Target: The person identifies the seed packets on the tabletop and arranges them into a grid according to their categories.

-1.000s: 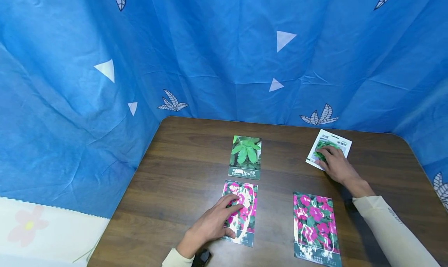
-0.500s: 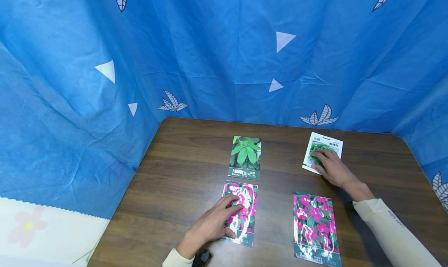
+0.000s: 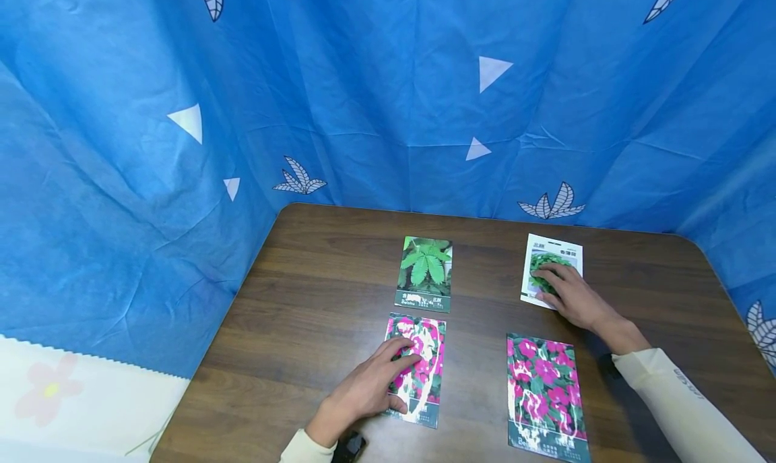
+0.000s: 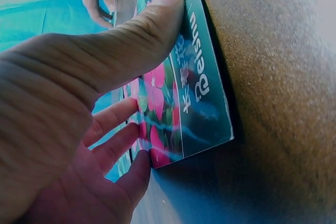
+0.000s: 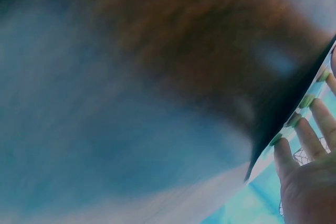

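Observation:
On the brown table, my left hand point(image 3: 364, 389) rests its fingertips on a seed packet with pink flowers point(image 3: 432, 375). The left wrist view shows the thumb point(image 4: 168, 3) across that packet's printed lower end and the other fingers along its side. At the back right, the fingertips of my right hand point(image 3: 578, 301) touch a white-bordered seed packet with green leaves point(image 3: 550, 247), part of which the hand covers. In the right wrist view, those fingers are spread along the packet's face point(image 5: 302, 111).
A green-leaf seed packet point(image 3: 424, 274) lies just beyond the left flower packet. Another pink-flower packet point(image 3: 545, 395) is nearer the front right. Blue patterned cloth point(image 3: 388, 92) hangs behind the wooden table point(image 3: 303, 294), with white floral fabric point(image 3: 91, 402) at the left.
My right hand has slid the white-bordered packet leftward and slightly toward me, turning it from slanted to nearly straight. My left hand has stayed in place.

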{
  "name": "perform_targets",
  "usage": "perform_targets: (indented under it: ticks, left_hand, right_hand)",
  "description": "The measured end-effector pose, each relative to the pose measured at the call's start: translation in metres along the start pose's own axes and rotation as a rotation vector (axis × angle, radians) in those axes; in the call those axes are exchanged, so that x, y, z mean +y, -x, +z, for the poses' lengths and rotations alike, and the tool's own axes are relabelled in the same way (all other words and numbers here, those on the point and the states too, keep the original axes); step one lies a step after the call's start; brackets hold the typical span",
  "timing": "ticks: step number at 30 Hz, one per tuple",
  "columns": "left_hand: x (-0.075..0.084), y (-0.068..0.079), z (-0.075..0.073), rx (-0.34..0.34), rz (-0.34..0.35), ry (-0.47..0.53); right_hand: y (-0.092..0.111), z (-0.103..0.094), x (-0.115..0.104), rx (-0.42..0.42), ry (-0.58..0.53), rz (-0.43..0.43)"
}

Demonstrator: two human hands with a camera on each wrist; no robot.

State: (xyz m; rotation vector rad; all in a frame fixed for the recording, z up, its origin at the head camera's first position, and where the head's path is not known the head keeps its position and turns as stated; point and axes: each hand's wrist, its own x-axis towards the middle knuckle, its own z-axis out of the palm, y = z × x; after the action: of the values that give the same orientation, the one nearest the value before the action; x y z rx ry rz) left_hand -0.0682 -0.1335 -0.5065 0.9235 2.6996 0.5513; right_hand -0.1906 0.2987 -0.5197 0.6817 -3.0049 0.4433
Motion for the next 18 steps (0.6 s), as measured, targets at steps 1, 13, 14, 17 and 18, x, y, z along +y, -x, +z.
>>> perform_targets:
  ticks: [1,13,14,17,18]
  left_hand:
    - [0.0001,-0.0001,-0.0001,-0.002,-0.002,0.000]
    - [0.0014,-0.0011,-0.0012,-0.019,-0.016,-0.002]
    - [0.0015,-0.0010,-0.0013,-0.022,-0.018,-0.001]
    - [0.0018,-0.0011,-0.0009,-0.029,-0.026,0.004]
    - [0.0018,-0.0011,-0.0008,-0.030,-0.027,0.004]
  right_hand:
    - [0.0002,-0.0001,-0.0004,-0.003,0.001,-0.001]
    - [0.0021,-0.0009,-0.0034,-0.016,-0.005,-0.028]
    - [0.0025,-0.0011,-0.0038,-0.016,-0.010,-0.035]
    - [0.0035,-0.0005,-0.0041,-0.008,-0.016,-0.061]
    - [0.0039,-0.0001,-0.0044,-0.004,-0.017,-0.069]
